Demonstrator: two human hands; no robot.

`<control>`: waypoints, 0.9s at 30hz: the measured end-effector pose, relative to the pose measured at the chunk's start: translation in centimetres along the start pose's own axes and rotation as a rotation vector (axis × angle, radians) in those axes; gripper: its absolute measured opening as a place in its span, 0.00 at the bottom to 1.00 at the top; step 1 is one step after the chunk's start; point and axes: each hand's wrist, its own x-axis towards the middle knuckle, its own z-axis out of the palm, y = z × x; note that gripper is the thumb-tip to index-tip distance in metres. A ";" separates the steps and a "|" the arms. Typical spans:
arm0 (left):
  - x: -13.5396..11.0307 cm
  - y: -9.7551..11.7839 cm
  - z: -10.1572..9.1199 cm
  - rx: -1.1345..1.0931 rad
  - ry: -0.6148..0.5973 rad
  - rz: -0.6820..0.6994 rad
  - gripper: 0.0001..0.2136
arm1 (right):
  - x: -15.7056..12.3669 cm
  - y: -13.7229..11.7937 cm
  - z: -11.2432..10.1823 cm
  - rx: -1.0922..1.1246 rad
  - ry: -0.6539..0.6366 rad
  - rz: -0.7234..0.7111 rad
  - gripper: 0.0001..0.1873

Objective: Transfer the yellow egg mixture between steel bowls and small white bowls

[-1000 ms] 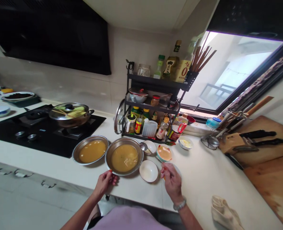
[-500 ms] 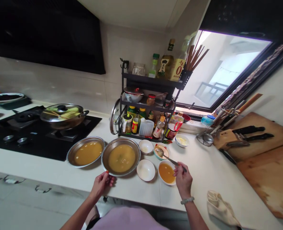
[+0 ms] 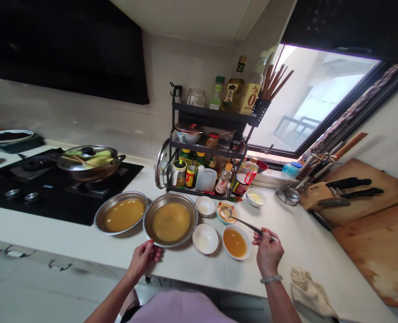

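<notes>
At the near rim of a metal bowl of yellowish broth (image 3: 147,220), my left hand (image 3: 143,258) is closed, thumb on top and fingers curled below. My right hand (image 3: 269,256) grips the handle of a metal spoon (image 3: 247,224). The spoon's head is over a small bowl with a patterned, sauce-smeared inside (image 3: 234,211); whether it touches the bowl I cannot tell. Nearest to my right hand stands a white bowl of orange-brown liquid (image 3: 248,251). Two small white bowls, one farther back (image 3: 205,199) and one nearer (image 3: 205,231), sit between the metal bowl and these.
A second metal bowl of broth (image 3: 98,220) stands left, beside the black stove (image 3: 67,208) with its lidded pan (image 3: 91,172). Behind is a black rack (image 3: 207,150) of bottles and jars. Right are a knife block (image 3: 320,195), cutting boards (image 3: 377,251) and a cloth (image 3: 309,291).
My right hand has shifted right with the spoon, uncovering more of the bowl of orange-brown liquid. The spoon's head stays over the patterned bowl. My left hand has hardly moved.
</notes>
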 end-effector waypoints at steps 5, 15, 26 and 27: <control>-0.2 0.3 0.2 -0.008 -0.018 0.010 0.24 | -0.7 -1.1 0.8 0.022 -0.054 -0.020 0.18; -0.1 0.3 0.2 -0.017 0.007 0.015 0.25 | -4.8 -1.7 5.5 0.108 -0.293 0.060 0.20; -0.2 0.4 0.3 0.006 0.008 0.009 0.26 | -7.5 -0.3 5.0 -0.086 -0.702 -0.541 0.13; -0.1 0.4 0.3 0.007 0.003 0.010 0.25 | -6.9 -0.3 4.7 -0.091 -0.668 -0.523 0.13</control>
